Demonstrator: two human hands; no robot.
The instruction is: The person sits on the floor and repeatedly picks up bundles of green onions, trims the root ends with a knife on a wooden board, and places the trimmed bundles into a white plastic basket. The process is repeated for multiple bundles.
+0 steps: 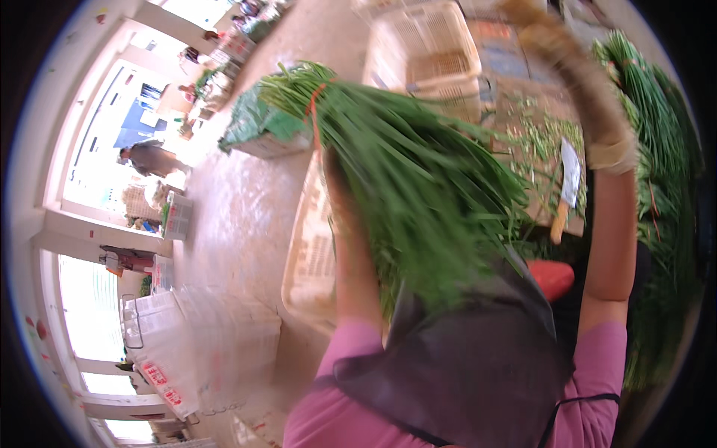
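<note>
A large bunch of long green leafy stalks (403,168), tied with an orange band (315,106) near its pale cut end, lies across my left forearm. My left hand is hidden beneath the bunch. My right hand (532,28), in a soiled, blurred glove, is raised at the top edge, apart from the bunch; its fingers are not clear. Below that hand, a knife with a broad blade (570,173) and wooden handle rests on a board (538,123) strewn with green trimmings. The leaf tips hang over a dark apron (465,358).
Plastic baskets (386,56) stand beyond the bunch, another basket (308,241) left of my forearm. More tied green bunches (644,112) lie at the right. A green bag (252,120) covers a box. Stacked white crates (190,336) stand lower left; a person (151,158) is farther off.
</note>
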